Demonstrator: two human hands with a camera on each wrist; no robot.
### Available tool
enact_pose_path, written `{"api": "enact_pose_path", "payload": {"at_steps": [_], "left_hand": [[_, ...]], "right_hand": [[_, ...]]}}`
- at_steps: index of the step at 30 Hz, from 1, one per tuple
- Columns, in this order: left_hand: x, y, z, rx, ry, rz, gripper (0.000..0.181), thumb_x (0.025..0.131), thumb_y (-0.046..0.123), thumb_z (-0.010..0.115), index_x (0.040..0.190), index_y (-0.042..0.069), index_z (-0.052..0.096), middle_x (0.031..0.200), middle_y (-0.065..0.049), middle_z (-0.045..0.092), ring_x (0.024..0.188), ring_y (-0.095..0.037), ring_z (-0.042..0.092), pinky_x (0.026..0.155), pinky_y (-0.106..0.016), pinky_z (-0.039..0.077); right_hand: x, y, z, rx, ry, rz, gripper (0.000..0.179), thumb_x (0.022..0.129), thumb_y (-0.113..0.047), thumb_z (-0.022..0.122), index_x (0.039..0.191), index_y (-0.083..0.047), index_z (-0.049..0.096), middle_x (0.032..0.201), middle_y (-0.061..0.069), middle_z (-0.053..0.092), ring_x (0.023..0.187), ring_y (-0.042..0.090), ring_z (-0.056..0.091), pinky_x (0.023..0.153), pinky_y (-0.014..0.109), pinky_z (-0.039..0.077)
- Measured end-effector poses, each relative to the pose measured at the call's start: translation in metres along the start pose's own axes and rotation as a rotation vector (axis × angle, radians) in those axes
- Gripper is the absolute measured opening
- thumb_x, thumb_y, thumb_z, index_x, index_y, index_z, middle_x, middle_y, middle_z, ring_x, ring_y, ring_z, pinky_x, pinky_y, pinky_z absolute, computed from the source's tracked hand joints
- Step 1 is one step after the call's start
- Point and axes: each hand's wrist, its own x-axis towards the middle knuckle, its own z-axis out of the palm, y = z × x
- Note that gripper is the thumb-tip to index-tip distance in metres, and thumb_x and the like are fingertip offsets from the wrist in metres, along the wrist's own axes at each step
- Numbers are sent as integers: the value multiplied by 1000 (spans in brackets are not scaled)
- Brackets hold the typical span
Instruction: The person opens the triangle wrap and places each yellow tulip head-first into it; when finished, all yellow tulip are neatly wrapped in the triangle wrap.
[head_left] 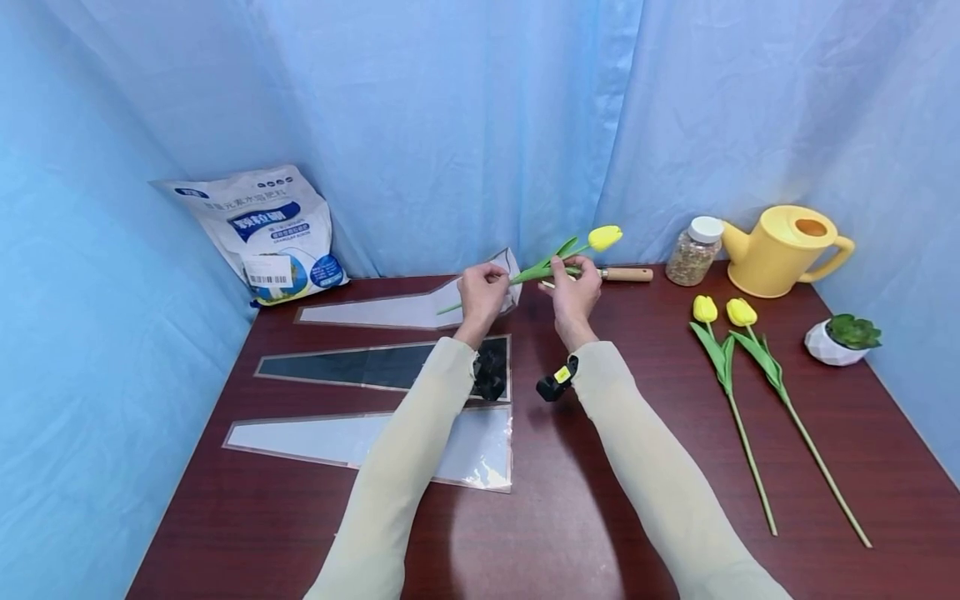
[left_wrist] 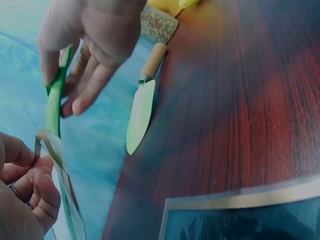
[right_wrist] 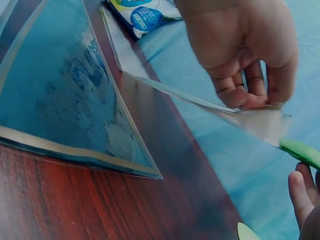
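Note:
My left hand (head_left: 482, 302) pinches the raised mouth of a white tapered flower sleeve (head_left: 375, 311) with clear, gold-lined edges. A yellow artificial tulip (head_left: 604, 238) is in my right hand (head_left: 576, 298), gripped at its green leaves and stem between thumb and fingers. Its bloom points to the upper right. The tulip's lower stem runs into the sleeve's mouth, as the left wrist view shows at the green stem (left_wrist: 54, 112). In the right wrist view the lifted sleeve (right_wrist: 255, 125) slopes up to my left hand, with the green leaf just at its opening.
Nearer me lie a dark sleeve (head_left: 360, 364) and another white sleeve (head_left: 315, 435). A fertilizer bag (head_left: 262, 233) stands back left. Rightward are a wooden-handled trowel (head_left: 628, 274), a jar (head_left: 692, 252), a yellow watering can (head_left: 772, 258), two tulips (head_left: 742, 313) and a potted succulent (head_left: 840, 340).

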Motion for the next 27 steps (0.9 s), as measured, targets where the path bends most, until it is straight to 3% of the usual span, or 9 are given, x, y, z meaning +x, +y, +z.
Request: {"api": "enact_pose_path", "payload": {"at_steps": [8, 14, 21, 27], "left_hand": [[0, 4, 0, 2, 16, 20, 17, 88, 7, 63, 91, 2, 78, 80, -12, 76, 67, -18, 69, 59, -18, 47], [0, 4, -2, -19, 7, 42, 18, 90, 8, 62, 93, -1, 77, 82, -13, 76, 71, -22, 72, 59, -18, 47], [1, 2, -1, -19, 8, 35, 17, 90, 8, 63, 93, 1, 78, 82, -13, 76, 69, -21, 72, 61, -18, 49], [2, 2, -3, -22, -10, 68, 16, 91, 9, 64, 94, -1, 77, 81, -15, 75, 69, -22, 69, 64, -20, 50]], "right_hand": [[-2, 4, 3, 31, -25, 23, 15, 92, -8, 70, 86, -12, 57, 91, 1, 58, 66, 8, 68, 86, 53, 59], [-3, 3, 2, 33, -65, 66, 13, 91, -10, 71, 89, -12, 59, 86, 1, 63, 68, 15, 70, 76, 41, 63], [-5, 0, 2, 102, -25, 65, 14, 91, -6, 71, 91, -10, 57, 82, -1, 67, 64, 10, 69, 68, 37, 63], [-8, -2, 3, 41, -76, 72, 12, 92, -11, 70, 95, -13, 58, 87, -1, 66, 66, 11, 70, 67, 32, 62]]}}
